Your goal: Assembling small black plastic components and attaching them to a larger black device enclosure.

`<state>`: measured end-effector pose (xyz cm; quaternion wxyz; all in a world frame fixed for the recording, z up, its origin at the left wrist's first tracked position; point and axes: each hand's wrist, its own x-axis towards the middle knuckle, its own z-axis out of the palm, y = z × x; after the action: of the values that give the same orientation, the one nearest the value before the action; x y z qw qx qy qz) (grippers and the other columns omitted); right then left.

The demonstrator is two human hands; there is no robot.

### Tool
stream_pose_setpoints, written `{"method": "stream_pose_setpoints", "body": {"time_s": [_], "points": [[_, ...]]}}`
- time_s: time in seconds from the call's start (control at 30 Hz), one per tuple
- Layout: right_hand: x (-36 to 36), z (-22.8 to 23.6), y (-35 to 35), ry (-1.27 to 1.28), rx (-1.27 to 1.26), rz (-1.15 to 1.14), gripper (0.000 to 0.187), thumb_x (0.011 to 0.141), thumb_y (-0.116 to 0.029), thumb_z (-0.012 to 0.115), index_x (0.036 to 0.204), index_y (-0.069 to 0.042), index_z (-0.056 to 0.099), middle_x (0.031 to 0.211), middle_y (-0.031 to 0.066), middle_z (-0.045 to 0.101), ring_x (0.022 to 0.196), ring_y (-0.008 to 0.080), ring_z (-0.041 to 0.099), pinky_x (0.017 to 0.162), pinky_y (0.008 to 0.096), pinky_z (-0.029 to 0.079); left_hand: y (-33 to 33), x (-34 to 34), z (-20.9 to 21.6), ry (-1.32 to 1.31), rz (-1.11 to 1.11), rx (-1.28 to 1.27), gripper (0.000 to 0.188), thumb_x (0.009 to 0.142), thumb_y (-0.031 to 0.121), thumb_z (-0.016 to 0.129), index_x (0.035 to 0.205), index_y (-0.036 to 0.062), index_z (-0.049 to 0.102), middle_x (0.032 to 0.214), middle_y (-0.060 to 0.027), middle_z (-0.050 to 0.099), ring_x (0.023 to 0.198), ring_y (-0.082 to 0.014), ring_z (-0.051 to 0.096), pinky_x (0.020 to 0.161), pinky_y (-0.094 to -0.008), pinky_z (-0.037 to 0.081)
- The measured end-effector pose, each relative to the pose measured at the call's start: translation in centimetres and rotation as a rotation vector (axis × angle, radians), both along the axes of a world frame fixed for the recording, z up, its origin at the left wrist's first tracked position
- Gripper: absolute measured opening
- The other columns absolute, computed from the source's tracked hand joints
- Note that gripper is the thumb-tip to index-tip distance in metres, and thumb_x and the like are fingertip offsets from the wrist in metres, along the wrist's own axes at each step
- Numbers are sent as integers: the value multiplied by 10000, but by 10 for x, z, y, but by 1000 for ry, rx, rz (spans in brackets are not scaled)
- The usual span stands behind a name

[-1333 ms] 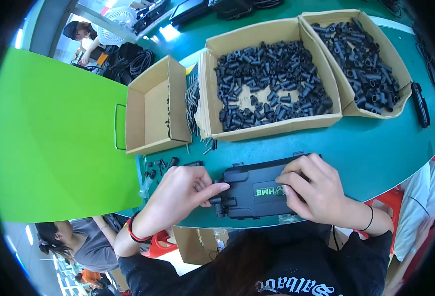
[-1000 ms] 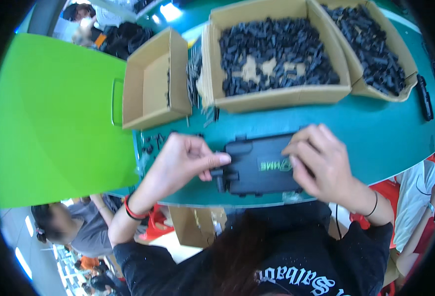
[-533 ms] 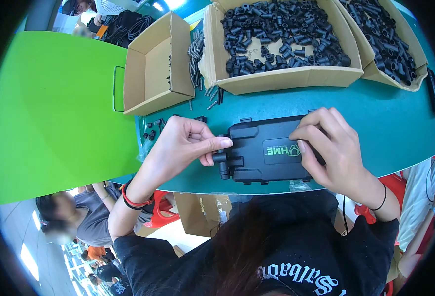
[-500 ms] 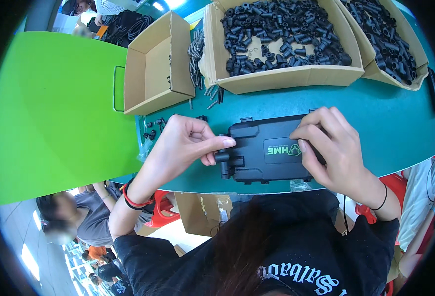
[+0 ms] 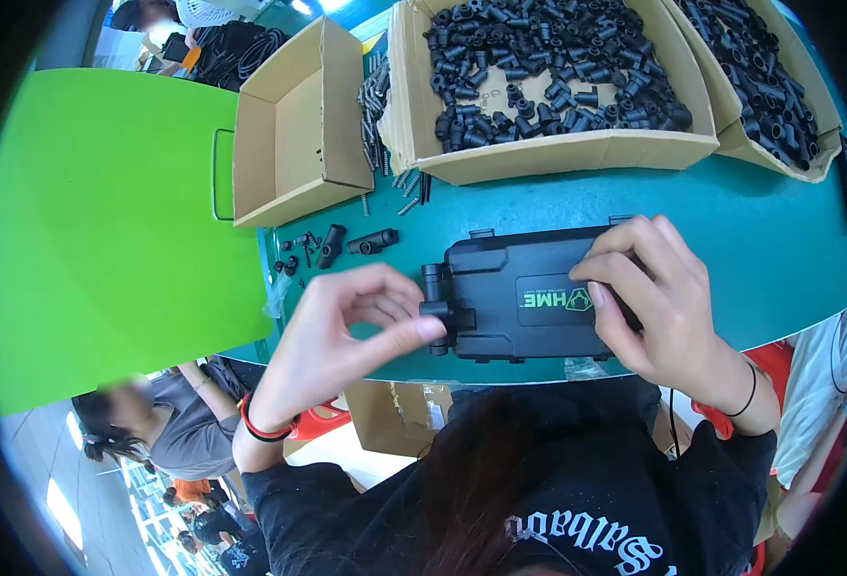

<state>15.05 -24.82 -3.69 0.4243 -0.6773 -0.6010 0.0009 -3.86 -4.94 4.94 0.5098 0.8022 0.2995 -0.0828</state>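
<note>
A flat black plastic case point(image 5: 500, 326) with a green and white logo lies on the table before me. My right hand point(image 5: 649, 293) grips its right end, fingers bent over the lid and thumb near the side. At the case's left end is a black cross-shaped tube joint point(image 5: 434, 278). My left hand point(image 5: 370, 322) is curled at this joint, thumb on its lower part and fingertips against its left side; part of the grip is hidden. Two loose black tube joints point(image 5: 373, 241) and several small black parts point(image 5: 294, 261) lie beyond my left hand.
Cardboard boxes of black fittings point(image 5: 577, 149) and black tubes point(image 5: 769, 96) stand at the back. Left of them are metal springs point(image 5: 373, 115) and a mostly bare carton point(image 5: 284, 144). A green board point(image 5: 126, 230) covers the left side. Other people sit nearby.
My left hand has shifted down along the joint, its thumb moving from the upper to the lower part. The loose joints behind it now show. My right hand stays on the case.
</note>
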Motion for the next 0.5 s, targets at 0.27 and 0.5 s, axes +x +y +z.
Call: {"method": "stream_pose_setpoints", "body": {"time_s": [0.27, 0.5], "points": [[-1, 0, 3, 17, 15, -17, 156, 702, -13, 668, 853, -40, 635, 850, 68, 573, 671, 218, 501, 575, 320, 427, 13, -2, -9, 104, 126, -335, 207, 831, 44, 759, 940, -42, 605, 862, -41, 660, 808, -54, 648, 737, -173, 515], [0, 2, 3, 27, 4, -10, 153, 702, -19, 665, 851, -39, 637, 849, 71, 571, 671, 217, 500, 572, 322, 427, 21, 0, -13, 125, 62, -396, 204, 830, 21, 753, 946, -46, 599, 886, -41, 654, 854, -73, 659, 754, -184, 520]]}}
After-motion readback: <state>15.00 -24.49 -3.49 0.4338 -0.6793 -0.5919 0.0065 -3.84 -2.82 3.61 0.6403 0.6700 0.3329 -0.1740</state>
